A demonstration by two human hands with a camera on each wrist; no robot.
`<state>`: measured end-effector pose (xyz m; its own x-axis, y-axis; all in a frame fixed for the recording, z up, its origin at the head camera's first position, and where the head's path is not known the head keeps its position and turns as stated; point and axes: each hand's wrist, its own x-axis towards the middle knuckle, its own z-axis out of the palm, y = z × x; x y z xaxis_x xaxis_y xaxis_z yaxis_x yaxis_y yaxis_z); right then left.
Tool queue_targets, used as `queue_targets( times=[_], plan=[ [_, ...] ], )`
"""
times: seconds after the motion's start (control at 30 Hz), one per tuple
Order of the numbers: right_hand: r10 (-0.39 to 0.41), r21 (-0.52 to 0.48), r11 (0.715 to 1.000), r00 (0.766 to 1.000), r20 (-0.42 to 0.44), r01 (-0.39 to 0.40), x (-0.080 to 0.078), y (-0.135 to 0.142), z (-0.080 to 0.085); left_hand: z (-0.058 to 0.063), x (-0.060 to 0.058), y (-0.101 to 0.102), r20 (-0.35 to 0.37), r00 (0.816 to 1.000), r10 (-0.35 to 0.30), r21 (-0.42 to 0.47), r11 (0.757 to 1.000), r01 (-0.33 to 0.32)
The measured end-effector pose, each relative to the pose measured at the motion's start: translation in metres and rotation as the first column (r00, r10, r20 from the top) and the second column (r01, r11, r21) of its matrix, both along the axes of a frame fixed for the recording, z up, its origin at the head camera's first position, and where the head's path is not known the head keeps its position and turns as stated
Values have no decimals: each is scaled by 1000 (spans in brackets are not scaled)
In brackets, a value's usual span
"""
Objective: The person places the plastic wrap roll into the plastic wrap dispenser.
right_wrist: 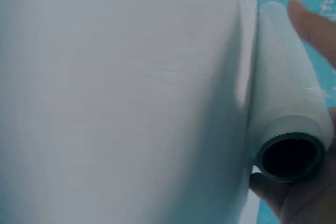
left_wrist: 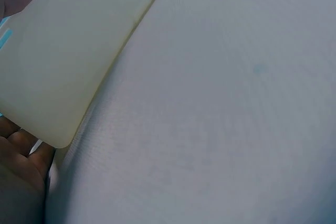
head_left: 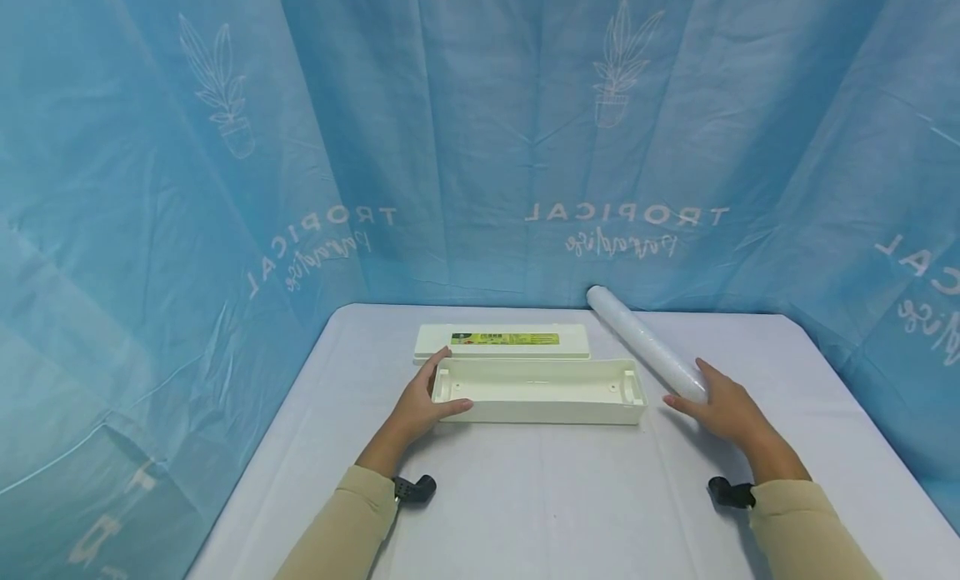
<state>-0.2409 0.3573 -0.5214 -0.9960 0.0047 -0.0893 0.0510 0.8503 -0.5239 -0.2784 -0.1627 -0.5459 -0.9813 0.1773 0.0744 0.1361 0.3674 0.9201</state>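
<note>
My left hand (head_left: pixel 420 397) holds the left end of a long, pale cream plastic box (head_left: pixel 517 412), thumb over its front wall and fingers at the far side. The box has no lid on, and its hollow inside shows. Around the near end of a roll of cling film (head_left: pixel 648 342) my right hand (head_left: pixel 723 403) is spread, with the thumb on one side and the fingers on the other. In the right wrist view the roll's dark, hollow core (right_wrist: pixel 290 157) faces the camera; whether the fingers touch the film is hard to tell.
Behind the box lies its matching lid (head_left: pixel 431 340), bearing a green and yellow label (head_left: pixel 505 338). A white cloth covers the table (head_left: pixel 555 513). Blue printed curtains (head_left: pixel 480 147) hang round the back and sides, and the roll's far end reaches the table's back edge.
</note>
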Motion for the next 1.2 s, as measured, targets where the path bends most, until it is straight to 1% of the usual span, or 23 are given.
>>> queue_targets(
  times=[0.17,0.33,0.6,0.83,1.03,1.2],
  plan=[
    [-35,-6,999,999,-30,35,5,0,-4,-2,0,0,-7,1000,6,-2,1000,-6],
    [-47,-26,999,997,-68,45,8,-3,-4,-2,0,0,-19,1000,5,1,1000,-5],
    [-75,-46,996,996,-54,72,11,-5,-7,-2,1,1,-10,1000,14,1,1000,-14],
    [-86,-60,995,996,-34,84,9,-4,-8,-3,0,1,-16,1000,-7,27,1000,8],
    [-81,-68,995,995,-53,77,9,-4,-9,-5,0,0,-7,1000,-10,55,998,10],
    [-89,-75,994,994,-64,84,10,-5,-9,-5,0,0,-17,1000,-11,41,999,12]
  ],
)
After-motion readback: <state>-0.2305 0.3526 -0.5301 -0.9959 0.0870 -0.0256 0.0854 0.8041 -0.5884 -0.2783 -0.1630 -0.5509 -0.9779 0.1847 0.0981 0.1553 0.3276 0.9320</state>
